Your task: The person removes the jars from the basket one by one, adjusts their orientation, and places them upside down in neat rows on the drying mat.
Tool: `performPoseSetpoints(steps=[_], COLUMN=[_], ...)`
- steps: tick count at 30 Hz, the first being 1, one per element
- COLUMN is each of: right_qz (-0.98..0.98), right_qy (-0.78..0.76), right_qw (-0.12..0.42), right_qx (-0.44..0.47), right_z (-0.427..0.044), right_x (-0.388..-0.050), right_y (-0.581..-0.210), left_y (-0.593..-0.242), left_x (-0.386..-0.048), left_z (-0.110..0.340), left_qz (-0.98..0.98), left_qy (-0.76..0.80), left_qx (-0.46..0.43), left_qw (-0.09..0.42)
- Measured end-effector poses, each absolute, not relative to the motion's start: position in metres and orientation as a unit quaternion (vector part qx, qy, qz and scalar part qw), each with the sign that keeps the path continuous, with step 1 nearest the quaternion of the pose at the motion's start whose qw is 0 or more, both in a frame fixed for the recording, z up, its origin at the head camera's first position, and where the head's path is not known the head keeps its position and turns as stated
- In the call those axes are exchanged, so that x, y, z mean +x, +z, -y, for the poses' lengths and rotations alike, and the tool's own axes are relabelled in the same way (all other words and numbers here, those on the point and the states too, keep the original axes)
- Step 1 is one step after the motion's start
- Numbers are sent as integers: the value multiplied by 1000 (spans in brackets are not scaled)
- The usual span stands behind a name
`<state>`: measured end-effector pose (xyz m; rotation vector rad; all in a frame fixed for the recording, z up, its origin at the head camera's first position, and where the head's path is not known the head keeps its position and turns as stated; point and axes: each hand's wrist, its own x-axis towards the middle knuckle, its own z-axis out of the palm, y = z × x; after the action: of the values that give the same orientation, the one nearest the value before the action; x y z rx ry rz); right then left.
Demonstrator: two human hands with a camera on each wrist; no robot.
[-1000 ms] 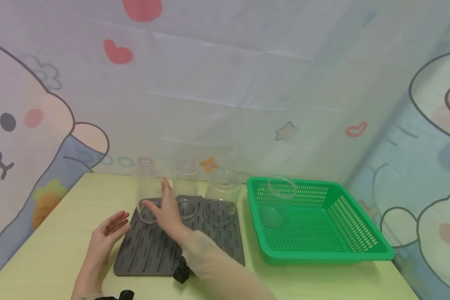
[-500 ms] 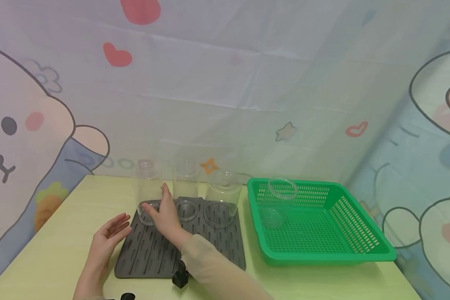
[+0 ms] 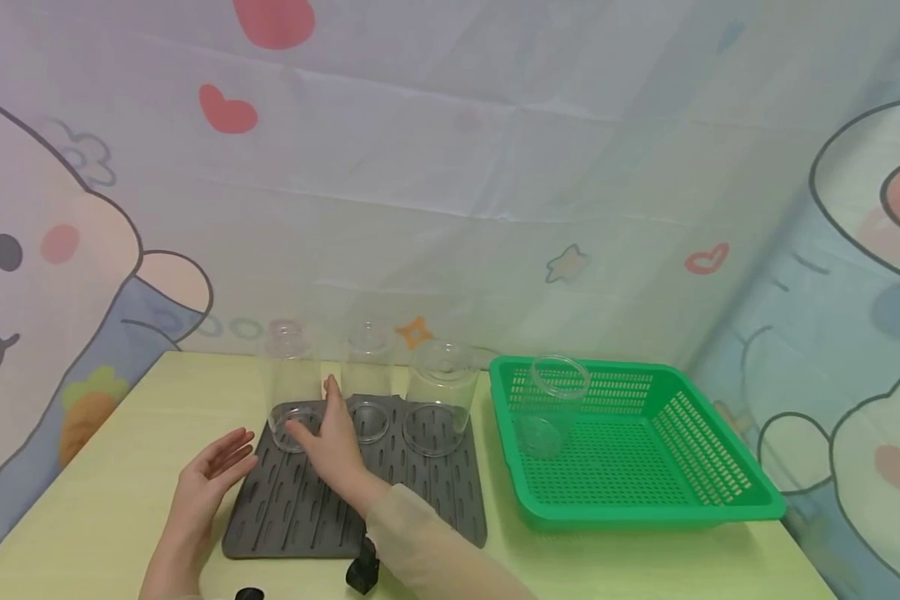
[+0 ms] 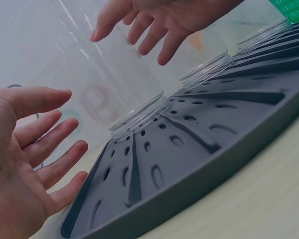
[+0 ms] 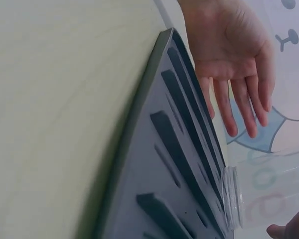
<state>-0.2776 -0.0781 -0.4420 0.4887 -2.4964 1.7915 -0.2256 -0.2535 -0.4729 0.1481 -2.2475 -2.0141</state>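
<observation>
A row of three clear plastic cups stands upside down along the far part of a dark grey drying mat [image 3: 307, 525]: a left cup [image 3: 288, 379], a middle cup [image 3: 367, 367] and a right cup [image 3: 441, 387]. My right hand [image 3: 339, 446] is at the left cup, thumb in front of it and fingers stretched to its right; whether it touches the cup I cannot tell. Off the mat's left edge, my left hand [image 3: 204, 479] holds nothing, its fingers [image 4: 52, 142] loosely extended toward the left cup. Both hands' fingers also show in the left wrist view.
To the right of the mat sits a green plastic basket [image 3: 645, 512] with slotted walls. One clear cup [image 3: 551, 412] stands mouth up inside its left end. A pale yellow table [image 3: 120, 467] carries everything, and a printed cloth [image 3: 420, 167] hangs behind it.
My right hand has drawn slightly back toward me from the left cup. The left hand and all the cups keep their places; the head view shifts a little.
</observation>
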Motion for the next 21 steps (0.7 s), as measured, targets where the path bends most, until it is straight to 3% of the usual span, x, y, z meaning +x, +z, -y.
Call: performPoseSetpoints(steps=[7,21], right_qz=[790,765], right_qy=[590,574], right_qw=[35,108], right_qx=[162,272], right_z=[70,35], right_x=[-260,-217], right_y=[-433,-398], left_y=[-472,-477], left_x=[-226,-228], left_z=[254,255], left_qz=[748,729], left_qy=[-659,-681], left_qx=[58,42], left_qw=[50,63])
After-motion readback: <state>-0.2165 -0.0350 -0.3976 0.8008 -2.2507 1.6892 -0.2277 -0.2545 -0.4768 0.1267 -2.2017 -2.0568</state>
